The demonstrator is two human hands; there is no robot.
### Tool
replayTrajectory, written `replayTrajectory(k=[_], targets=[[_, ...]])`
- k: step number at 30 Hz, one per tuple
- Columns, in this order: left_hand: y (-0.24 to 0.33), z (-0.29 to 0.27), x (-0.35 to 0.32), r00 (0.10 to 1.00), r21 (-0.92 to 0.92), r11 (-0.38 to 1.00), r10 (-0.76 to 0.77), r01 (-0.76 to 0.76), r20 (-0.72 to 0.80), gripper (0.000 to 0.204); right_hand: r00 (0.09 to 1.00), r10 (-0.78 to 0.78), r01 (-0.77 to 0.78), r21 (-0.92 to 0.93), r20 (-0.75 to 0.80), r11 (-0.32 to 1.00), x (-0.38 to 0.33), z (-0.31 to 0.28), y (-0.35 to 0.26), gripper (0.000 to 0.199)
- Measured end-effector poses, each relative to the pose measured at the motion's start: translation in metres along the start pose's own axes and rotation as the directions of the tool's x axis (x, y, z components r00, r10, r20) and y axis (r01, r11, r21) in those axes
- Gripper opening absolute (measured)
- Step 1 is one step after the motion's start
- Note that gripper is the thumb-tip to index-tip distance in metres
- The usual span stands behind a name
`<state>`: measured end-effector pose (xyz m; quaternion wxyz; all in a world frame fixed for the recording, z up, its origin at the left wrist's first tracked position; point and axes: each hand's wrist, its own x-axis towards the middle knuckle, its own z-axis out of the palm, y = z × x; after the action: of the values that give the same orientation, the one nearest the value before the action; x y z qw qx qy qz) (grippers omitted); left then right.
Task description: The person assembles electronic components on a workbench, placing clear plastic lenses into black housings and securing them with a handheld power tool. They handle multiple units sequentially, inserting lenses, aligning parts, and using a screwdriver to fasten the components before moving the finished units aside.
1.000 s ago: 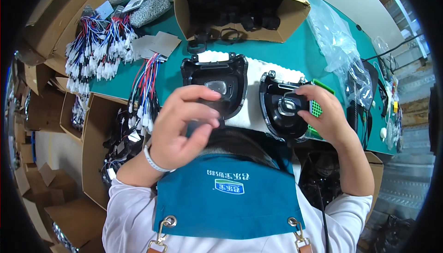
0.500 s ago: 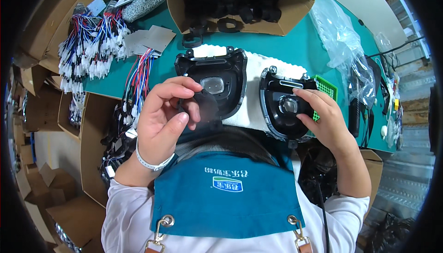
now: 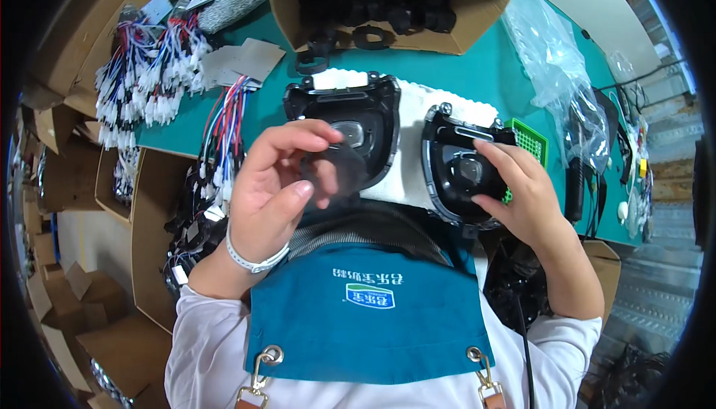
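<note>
My left hand [image 3: 280, 174] is raised with curled fingers over the near edge of the left black plastic housing [image 3: 380, 140]. It holds a thin dark round part [image 3: 339, 174], smeared by motion, so its exact kind is unclear. The left housing has a clear oval window in its middle. To its right lies a second, similar black plastic housing [image 3: 446, 163], tilted a little. My right hand [image 3: 522, 189] grips that one at its right side, thumb and fingertips bent onto its face around the small window. Both housings lie on a white cloth [image 3: 409, 166].
An open cardboard box [image 3: 477, 25] of black ring-shaped parts stands at the back, several rings at its mouth. Bundled wires [image 3: 153, 73] lie at left, grey cards [image 3: 246, 62] beside them. A green basket [image 3: 531, 144] sits behind my right hand, clear plastic bags [image 3: 548, 58] farther back.
My left hand has moved slightly right with the dark round part, now nearer the left housing's window. My right hand stays on the right housing, its fingers barely shifted.
</note>
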<state>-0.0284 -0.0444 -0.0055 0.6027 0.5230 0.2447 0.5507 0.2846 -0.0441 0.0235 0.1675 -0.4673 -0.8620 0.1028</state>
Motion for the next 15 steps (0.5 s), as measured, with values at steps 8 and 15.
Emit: replayTrajectory(k=[8,15], targets=[[0.012,0.027,0.011,0.951,-0.058,0.953,-0.290,0.296,0.104,0.036,0.821,-0.529,0.521,-0.100,-0.215,0.848,0.038,-0.019,-0.056,0.044],[-0.002,0.024,0.005,0.993,0.027,0.999,-0.031,0.028,0.111,0.038,0.797,-0.551,0.549,-0.087,-0.248,0.832,0.070,0.010,-0.078,0.029]])
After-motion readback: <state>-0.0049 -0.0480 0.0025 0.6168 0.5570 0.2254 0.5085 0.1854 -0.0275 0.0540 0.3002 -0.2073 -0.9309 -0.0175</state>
